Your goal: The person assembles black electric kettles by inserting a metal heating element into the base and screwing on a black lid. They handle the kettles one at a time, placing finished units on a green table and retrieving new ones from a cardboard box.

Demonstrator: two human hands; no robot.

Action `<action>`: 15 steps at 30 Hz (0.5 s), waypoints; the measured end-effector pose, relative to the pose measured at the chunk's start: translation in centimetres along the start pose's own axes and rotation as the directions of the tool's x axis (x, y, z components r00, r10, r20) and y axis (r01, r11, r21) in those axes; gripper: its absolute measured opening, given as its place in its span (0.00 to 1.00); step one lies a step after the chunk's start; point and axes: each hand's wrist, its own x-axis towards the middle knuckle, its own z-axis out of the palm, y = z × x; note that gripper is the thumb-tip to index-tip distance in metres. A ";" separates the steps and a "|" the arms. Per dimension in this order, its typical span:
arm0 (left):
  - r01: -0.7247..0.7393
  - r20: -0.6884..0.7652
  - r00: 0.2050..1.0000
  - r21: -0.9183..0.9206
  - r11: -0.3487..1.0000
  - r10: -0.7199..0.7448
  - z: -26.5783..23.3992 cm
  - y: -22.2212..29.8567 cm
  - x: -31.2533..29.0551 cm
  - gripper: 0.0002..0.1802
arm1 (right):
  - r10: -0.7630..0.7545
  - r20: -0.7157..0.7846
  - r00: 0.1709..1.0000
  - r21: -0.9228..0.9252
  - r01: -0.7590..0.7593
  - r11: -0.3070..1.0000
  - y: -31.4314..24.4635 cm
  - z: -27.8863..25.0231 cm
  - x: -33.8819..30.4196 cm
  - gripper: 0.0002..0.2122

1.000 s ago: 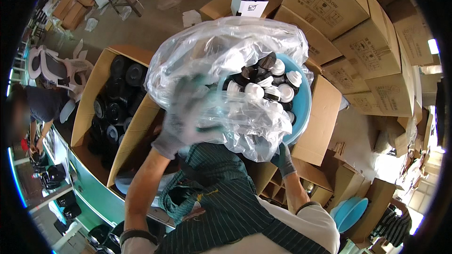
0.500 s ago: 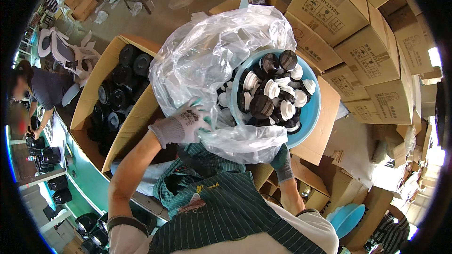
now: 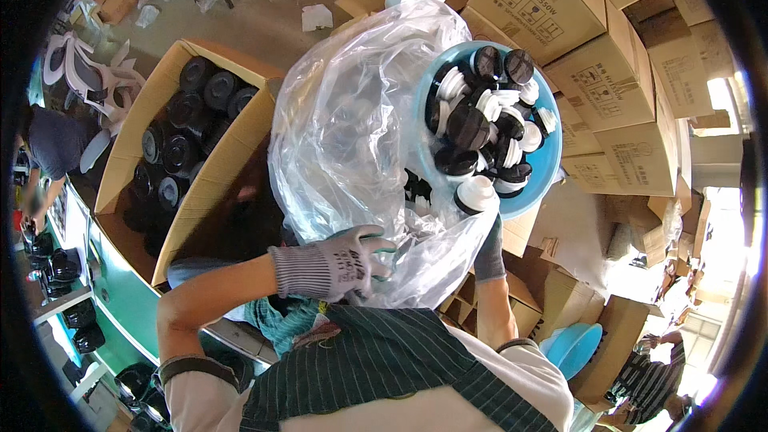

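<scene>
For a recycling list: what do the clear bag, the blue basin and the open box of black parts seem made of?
Clear bag: thin, glossy plastic film, judging by its see-through, crinkled sheen.
Blue basin: probably smooth moulded plastic, given its even colour and rounded rim.
Open box: most likely matt cardboard, from its tan colour and flat panels.

Grey floor (image 3: 250, 26); white chair (image 3: 90, 78); bright windows (image 3: 726, 268) right.

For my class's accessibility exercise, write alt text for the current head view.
A gloved left hand touches a clear plastic bag beside a blue basin of black and white caps; the right hand, partly hidden, is near the basin. An open carton of dark parts stands left.
</scene>
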 end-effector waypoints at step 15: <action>0.067 -0.496 0.865 -0.042 0.997 -0.079 -7.2 -2.9 -3.2 0.02 | 0.035 0.032 0.999 0.030 -0.036 0.999 0.4 0.2 1.4 0.21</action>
